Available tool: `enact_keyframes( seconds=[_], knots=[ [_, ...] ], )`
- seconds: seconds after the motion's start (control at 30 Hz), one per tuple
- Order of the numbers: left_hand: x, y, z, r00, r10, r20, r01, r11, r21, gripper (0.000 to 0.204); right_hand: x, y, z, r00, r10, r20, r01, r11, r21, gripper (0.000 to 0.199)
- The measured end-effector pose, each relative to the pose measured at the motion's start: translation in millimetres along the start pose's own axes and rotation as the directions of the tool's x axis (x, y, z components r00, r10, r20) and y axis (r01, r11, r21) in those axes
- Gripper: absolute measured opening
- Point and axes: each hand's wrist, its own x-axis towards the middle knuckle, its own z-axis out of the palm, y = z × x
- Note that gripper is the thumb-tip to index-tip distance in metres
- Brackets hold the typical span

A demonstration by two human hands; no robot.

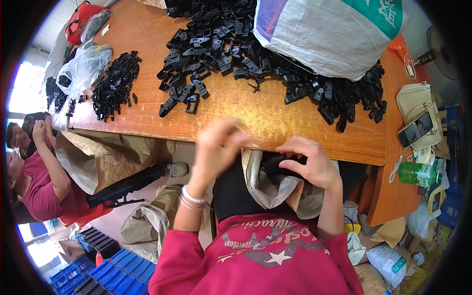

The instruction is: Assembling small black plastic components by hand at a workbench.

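Fingers of the left hand (219, 147) were curled; blur left any pinch undetermined. The thumb of the right hand (314, 164) stood apart from bent fingers over an open whitish-brown woven sack (268, 199), presumably kept near the black plastic pieces (223, 64) heaped on the brown wooden table (260, 110).

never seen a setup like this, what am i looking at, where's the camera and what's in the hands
There is no machine: each grip is a person's bare hand. The single picture comes from a fisheye camera worn on that person's head, looking down, so straight edges bend. On the wooden table lie heaps of black parts and a large white bag. The left hand is blurred, so I can't tell whether it holds anything. The right hand is at an open paper-like bag; its hold is unclear.
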Motion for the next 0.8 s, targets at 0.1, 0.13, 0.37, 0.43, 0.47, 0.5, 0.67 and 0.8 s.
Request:
enact_keyframes(
  seconds=[0.1,0.13,0.37,0.43,0.47,0.5,0.67,0.8],
  knots=[
    [20.6,-42.8,-39.5,0.914,0.153,-0.376,0.098,0.816,0.570,0.020,24.0,-3.2,4.3,0.994,0.001,-0.106,-0.013,0.993,-0.114,0.019],
    [24.8,-54.8,-50.4,0.909,0.134,-0.394,0.152,0.775,0.613,0.034,39.6,0.6,11.8,0.970,-0.110,-0.219,0.078,0.986,-0.149,0.019],
    [63.4,-82.3,-43.8,0.990,-0.032,-0.136,0.118,0.712,0.692,0.062,116.8,29.0,56.1,0.853,-0.359,-0.379,0.039,0.767,-0.641,0.018],
    [62.3,-77.0,-30.0,0.996,-0.004,-0.089,0.065,0.721,0.690,0.055,112.0,30.8,60.1,0.829,-0.412,-0.378,0.038,0.717,-0.696,0.005],
    [61.1,-74.1,-22.1,0.996,0.009,-0.084,0.051,0.731,0.680,0.054,106.6,31.4,60.1,0.826,-0.409,-0.388,0.028,0.717,-0.697,0.005],
    [58.8,-65.5,-15.2,0.998,0.004,-0.065,0.040,0.749,0.661,0.053,98.8,29.7,59.3,0.823,-0.416,-0.386,0.045,0.727,-0.685,0.005],
    [47.9,-38.9,22.9,0.997,0.054,-0.047,-0.015,0.800,0.600,0.050,53.3,24.1,44.7,0.755,-0.426,-0.499,0.062,0.804,-0.591,0.013],
    [48.4,-24.2,39.6,0.993,0.102,-0.056,-0.069,0.903,0.425,0.042,-49.3,17.7,16.0,0.777,-0.192,-0.600,0.046,0.967,-0.251,0.016]
  ],
)
